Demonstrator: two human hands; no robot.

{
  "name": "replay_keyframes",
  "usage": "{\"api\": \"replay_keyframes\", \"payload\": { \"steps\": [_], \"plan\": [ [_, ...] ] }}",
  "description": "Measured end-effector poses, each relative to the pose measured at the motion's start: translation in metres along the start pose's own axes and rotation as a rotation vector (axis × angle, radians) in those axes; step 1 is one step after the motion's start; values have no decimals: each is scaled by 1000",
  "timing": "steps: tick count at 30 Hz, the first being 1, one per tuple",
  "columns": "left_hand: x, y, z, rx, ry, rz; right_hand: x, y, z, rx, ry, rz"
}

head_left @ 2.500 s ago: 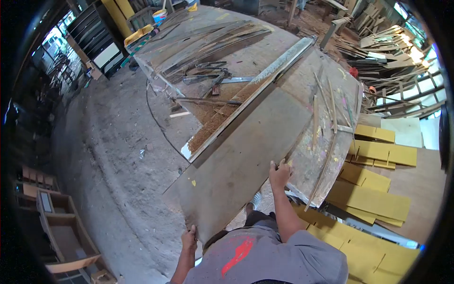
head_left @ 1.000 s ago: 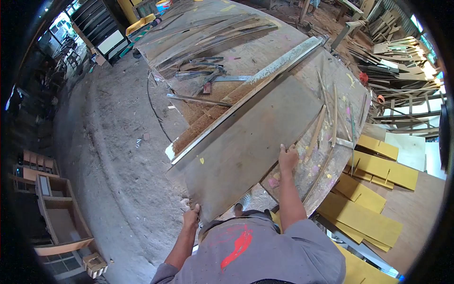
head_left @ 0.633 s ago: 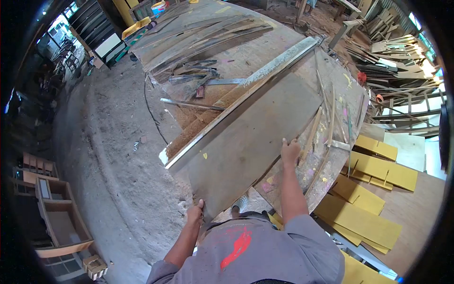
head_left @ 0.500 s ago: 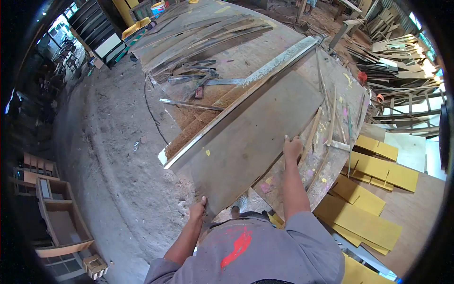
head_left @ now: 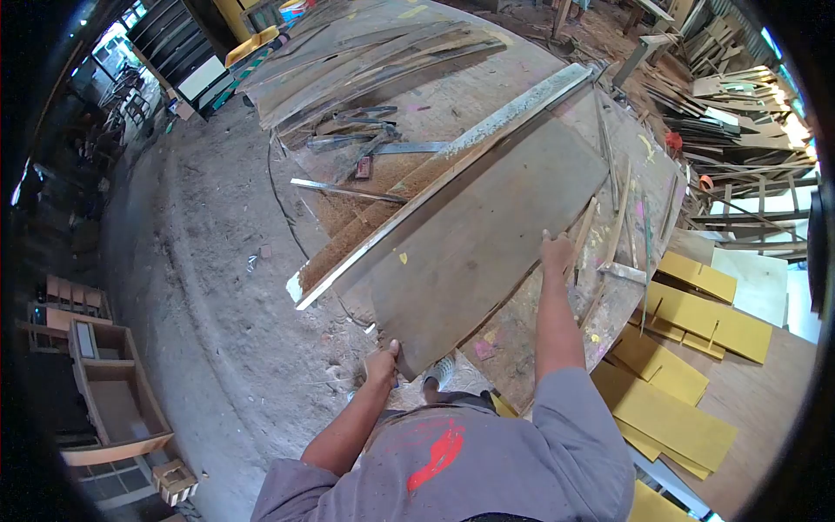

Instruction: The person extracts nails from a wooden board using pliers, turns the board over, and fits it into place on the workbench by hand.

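Observation:
A flat grey-brown plywood board (head_left: 474, 248) lies slantwise across the worktable, its near-left corner sticking out past the table edge. My left hand (head_left: 380, 364) grips that corner, thumb on top and the other fingers hidden beneath. On the near long edge, my right hand (head_left: 557, 250) is closed with its thumb on the upper face. Along the far long edge runs a long wooden straightedge bar (head_left: 439, 178) with a whitish, worn top. Sawdust (head_left: 348, 248) is heaped behind the bar.
Thin wood strips (head_left: 374, 65) and dark hand tools (head_left: 357, 130) lie farther back on the table (head_left: 496, 361). Narrow offcuts (head_left: 622, 204) are on the right side. Yellow slotted panels (head_left: 665, 413) are stacked at the right; a wooden cabinet frame (head_left: 113, 383) stands at lower left.
The plywood board has slid to the right and slightly away from me along the bar. Both hands have moved right with it, keeping their grip.

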State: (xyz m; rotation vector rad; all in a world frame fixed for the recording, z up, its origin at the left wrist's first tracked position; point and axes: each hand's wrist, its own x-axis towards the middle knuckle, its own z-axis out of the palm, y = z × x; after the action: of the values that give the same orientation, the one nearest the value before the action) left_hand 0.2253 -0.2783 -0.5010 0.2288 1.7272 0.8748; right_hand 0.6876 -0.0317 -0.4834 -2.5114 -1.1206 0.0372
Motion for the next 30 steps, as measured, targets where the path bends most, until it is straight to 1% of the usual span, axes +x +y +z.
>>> {"api": "replay_keyframes", "payload": {
  "steps": [1,4,7,10,11,13,16,17,19,21,22,25,30],
  "plan": [
    [-7,10,8,10,-4,-1,4,-2,0,-7,7,3],
    [-26,42,31,206,35,-59,17,-9,-13,32,-51,61],
    [-33,56,50,115,17,-137,19,-13,-27,74,-34,49],
    [-27,51,59,30,-34,-72,11,-10,-21,97,5,2],
    [-19,48,61,47,-53,-79,5,-8,-20,126,-33,-16],
    [4,32,62,77,-90,-90,-34,-19,-33,187,-107,-58],
    [-7,45,87,-45,-29,-135,-109,-26,-39,195,-175,-182],
    [-5,45,94,-42,-34,-124,-137,-33,-56,215,-190,-232],
    [3,41,104,-34,-46,-106,-186,-48,-89,167,-341,-272],
    [-2,52,116,20,-29,-98,-230,-42,-96,223,-379,-390],
    [-5,55,121,48,-22,-95,-245,-42,-101,193,-413,-413],
    [17,39,122,19,-26,-104,-265,-47,-118,116,-513,-463],
    [11,38,130,90,17,15,-261,-58,-130,45,-622,-460]
  ]
}}
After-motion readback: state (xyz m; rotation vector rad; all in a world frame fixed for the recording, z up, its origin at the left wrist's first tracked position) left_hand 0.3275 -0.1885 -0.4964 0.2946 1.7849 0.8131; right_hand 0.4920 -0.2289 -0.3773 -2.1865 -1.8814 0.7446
